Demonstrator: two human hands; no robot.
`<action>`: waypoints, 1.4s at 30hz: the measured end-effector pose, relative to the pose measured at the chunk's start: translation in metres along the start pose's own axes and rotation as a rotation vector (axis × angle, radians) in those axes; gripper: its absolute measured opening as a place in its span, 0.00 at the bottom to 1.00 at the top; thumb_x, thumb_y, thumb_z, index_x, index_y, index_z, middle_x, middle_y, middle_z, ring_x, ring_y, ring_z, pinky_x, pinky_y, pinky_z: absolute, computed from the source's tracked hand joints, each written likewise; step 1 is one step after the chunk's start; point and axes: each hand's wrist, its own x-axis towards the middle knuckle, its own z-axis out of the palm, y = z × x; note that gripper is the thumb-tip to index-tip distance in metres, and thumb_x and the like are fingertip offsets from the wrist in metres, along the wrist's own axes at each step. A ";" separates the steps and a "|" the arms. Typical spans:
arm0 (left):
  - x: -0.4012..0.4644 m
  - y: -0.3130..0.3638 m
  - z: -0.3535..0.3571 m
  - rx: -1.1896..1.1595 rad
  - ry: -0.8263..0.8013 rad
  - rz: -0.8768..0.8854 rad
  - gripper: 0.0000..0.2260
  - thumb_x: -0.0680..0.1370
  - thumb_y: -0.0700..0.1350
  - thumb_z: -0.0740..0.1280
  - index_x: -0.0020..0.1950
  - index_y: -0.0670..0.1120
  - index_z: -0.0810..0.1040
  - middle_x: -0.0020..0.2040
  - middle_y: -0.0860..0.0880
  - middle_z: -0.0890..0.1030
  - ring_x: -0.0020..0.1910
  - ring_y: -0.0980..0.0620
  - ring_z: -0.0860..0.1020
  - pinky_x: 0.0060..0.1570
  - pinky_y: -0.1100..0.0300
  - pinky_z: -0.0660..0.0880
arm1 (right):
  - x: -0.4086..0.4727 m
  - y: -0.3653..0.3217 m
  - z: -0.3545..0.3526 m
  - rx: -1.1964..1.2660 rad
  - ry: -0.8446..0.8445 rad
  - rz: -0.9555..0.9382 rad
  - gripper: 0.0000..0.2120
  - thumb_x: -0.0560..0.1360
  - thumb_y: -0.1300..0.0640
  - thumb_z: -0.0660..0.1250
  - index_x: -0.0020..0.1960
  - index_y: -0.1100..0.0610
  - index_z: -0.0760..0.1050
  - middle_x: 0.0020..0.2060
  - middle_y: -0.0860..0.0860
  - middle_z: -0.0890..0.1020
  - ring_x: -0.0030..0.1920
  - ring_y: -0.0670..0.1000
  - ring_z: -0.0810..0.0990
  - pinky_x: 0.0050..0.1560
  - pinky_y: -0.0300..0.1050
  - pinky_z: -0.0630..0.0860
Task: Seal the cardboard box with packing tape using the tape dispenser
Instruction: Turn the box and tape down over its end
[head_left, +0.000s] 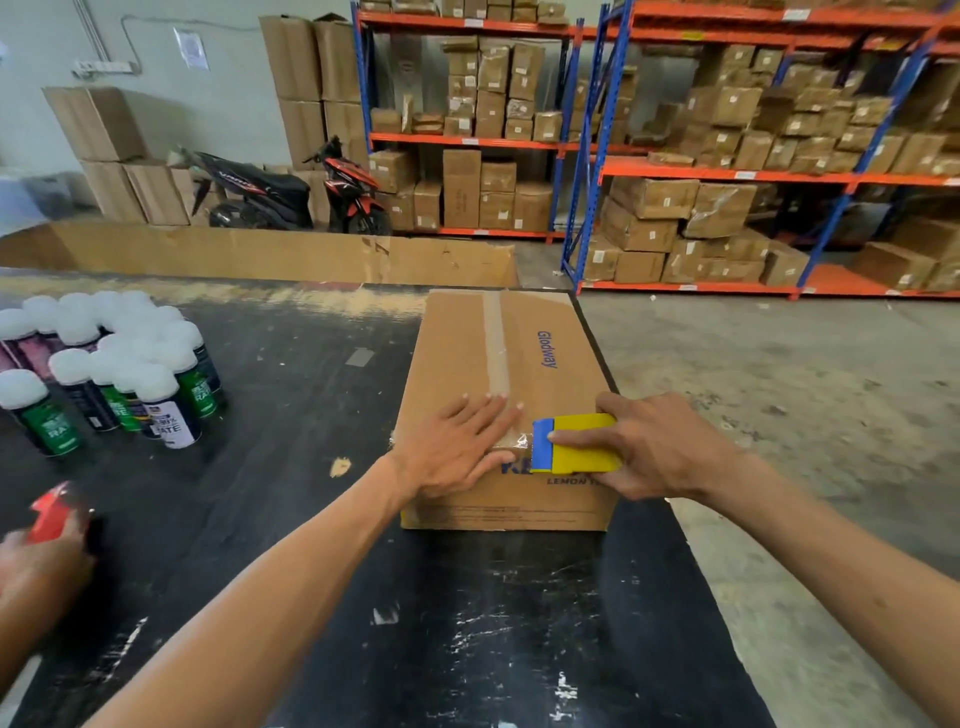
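While set on a scuffed black tabletop (322, 519): brown cardboard box (467, 353), warehouse racking (727, 176) behind.
Left hand (457, 452) flat, fingers straight, on box; right hand (660, 447) grips yellow-and-blue tape dispenser (576, 441).

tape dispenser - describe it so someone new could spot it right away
On the black table sits a closed cardboard box. At its near right edge, the right hand grips the tape dispenser: the only yellow-and-blue thing there.

White-capped spray cans (111, 371) cluster on the black table (291, 415)
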 end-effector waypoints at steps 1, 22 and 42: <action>0.001 -0.003 0.000 -0.018 -0.024 -0.013 0.31 0.82 0.63 0.38 0.81 0.48 0.41 0.82 0.44 0.50 0.80 0.47 0.50 0.79 0.49 0.46 | -0.001 0.000 0.000 0.006 0.016 -0.007 0.24 0.68 0.37 0.58 0.62 0.34 0.77 0.36 0.50 0.76 0.22 0.55 0.73 0.24 0.39 0.59; 0.039 0.021 -0.020 0.015 0.053 -0.014 0.38 0.79 0.69 0.44 0.81 0.45 0.50 0.75 0.39 0.67 0.74 0.41 0.65 0.76 0.40 0.53 | -0.045 0.057 0.018 0.070 0.048 -0.007 0.26 0.69 0.36 0.61 0.68 0.35 0.74 0.37 0.49 0.74 0.26 0.51 0.73 0.22 0.40 0.63; 0.063 0.029 -0.016 -0.018 -0.015 -0.058 0.43 0.77 0.72 0.44 0.81 0.43 0.49 0.73 0.41 0.69 0.72 0.42 0.68 0.76 0.41 0.54 | -0.072 0.096 0.033 0.067 0.018 0.009 0.29 0.71 0.37 0.64 0.71 0.35 0.66 0.39 0.52 0.73 0.25 0.52 0.72 0.20 0.43 0.67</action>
